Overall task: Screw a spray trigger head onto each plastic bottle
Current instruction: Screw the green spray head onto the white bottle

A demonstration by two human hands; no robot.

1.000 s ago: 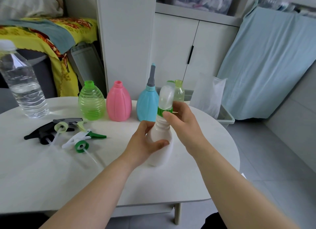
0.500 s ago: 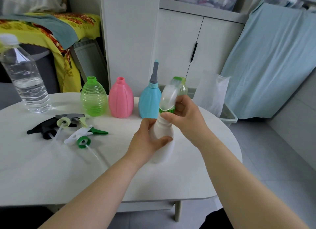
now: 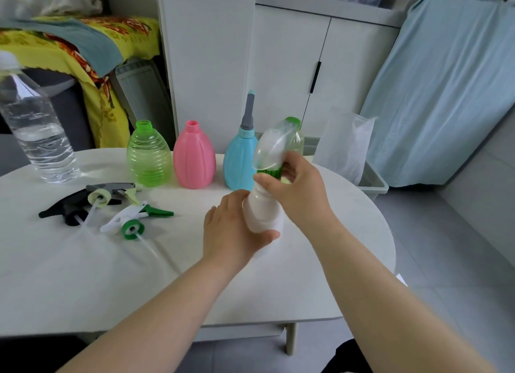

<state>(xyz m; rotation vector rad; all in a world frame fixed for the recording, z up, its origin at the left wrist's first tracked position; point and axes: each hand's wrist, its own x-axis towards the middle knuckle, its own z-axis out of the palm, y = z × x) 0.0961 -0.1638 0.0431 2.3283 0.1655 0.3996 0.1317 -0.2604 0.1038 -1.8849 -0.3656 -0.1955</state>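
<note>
My left hand (image 3: 231, 230) grips the body of a white plastic bottle (image 3: 263, 212) standing on the white table (image 3: 83, 275). My right hand (image 3: 299, 190) pinches the green collar (image 3: 269, 172) of a clear spray head (image 3: 271, 146) sitting on the bottle's neck. Behind stand an open green bottle (image 3: 149, 155), an open pink bottle (image 3: 194, 156) and a blue bottle (image 3: 241, 160) with a grey nozzle top. To the left lie loose trigger heads: a black one (image 3: 64, 208), a grey and pale yellow one (image 3: 111, 192), and a white and green one (image 3: 133, 219).
A large clear water bottle (image 3: 36, 133) stands at the table's far left. A white bag in a grey bin (image 3: 348, 152) sits beyond the table's right edge, in front of white cabinets. A yellow-covered seat is at the back left.
My right hand has turned on the green collar, and the clear spray head now tilts further to the right. My left hand stays on the white bottle.
</note>
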